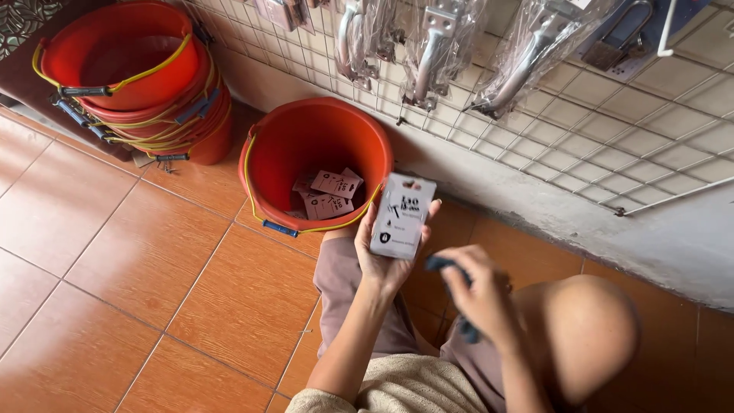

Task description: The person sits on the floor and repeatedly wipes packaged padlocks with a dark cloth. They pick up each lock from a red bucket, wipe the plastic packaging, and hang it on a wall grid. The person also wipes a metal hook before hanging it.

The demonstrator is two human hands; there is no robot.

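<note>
I am looking down at an orange tiled floor (115, 252) that runs up to a pale wall (673, 245) along its far edge. A white wire rack (612, 130) leans on that wall, and shiny metal handles in clear bags (436, 53) hang from it.

A stack of red buckets (138, 76) sits by the far left corner of the floor. One more red bucket (317, 160) stands alone just beside the wall, near the middle. Small white cards (329, 195) lie flat at its bottom.

My bent knee (585, 329) fills the near right part of the floor.

My left hand (386, 260) is raised just this side of the lone bucket. Its fingers wrap round the lower half of a flat white packet (403, 216) and press it from both sides. The packet stands tall, its long side pointing away from me toward the wall, with its top close to the bucket's near rim. So the bucket mouth lies just ahead and a little left of the packet.

My right hand (478, 294) is lower and to the right, near the packet but not touching it. Its fingers are curled tight around a dark blue cloth (447, 268). The left hand is the one nearer the bucket.
</note>
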